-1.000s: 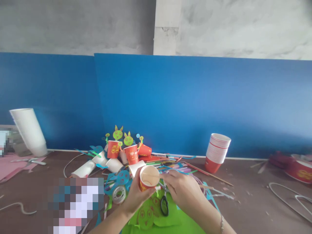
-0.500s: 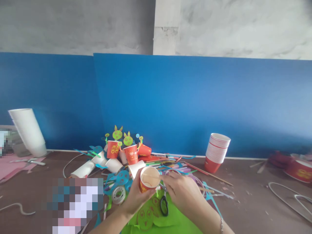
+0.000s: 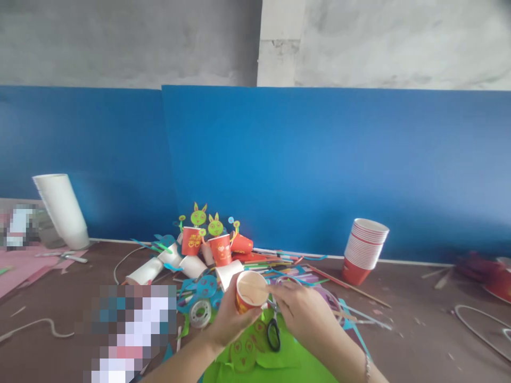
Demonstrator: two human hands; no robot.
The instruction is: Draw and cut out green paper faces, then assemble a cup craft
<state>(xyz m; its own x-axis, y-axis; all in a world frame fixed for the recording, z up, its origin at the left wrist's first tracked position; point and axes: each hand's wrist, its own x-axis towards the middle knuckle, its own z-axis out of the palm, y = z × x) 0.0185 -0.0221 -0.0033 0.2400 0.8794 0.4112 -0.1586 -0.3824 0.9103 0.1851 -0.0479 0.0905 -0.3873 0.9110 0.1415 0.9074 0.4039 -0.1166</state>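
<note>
My left hand [image 3: 227,322] is wrapped round a red paper cup [image 3: 244,307] with gold print. The cup tilts its open, pale mouth toward me. At its rim, on the right, my right hand [image 3: 304,308] pinches a thin pale stick [image 3: 260,287] whose far end reaches into the cup. Black-handled scissors [image 3: 273,335] lie below, between my hands, on green paper [image 3: 287,367]. Beside them is a cut green rabbit face [image 3: 242,355] with drawn red lines. A roll of clear tape [image 3: 200,314] rests left of my left hand.
Two decorated red cups [image 3: 220,250] with green rabbit faces stand at the back, among tipped white cups [image 3: 146,271] and colored sticks. Stacked red cups [image 3: 365,250] stand right, a leaning white cup stack [image 3: 64,210] far left. A cable [image 3: 475,330] lies at right.
The whole scene has shifted slightly to the right as my head turned left. Both hands keep their hold at the cup, and the stick stays at its mouth.
</note>
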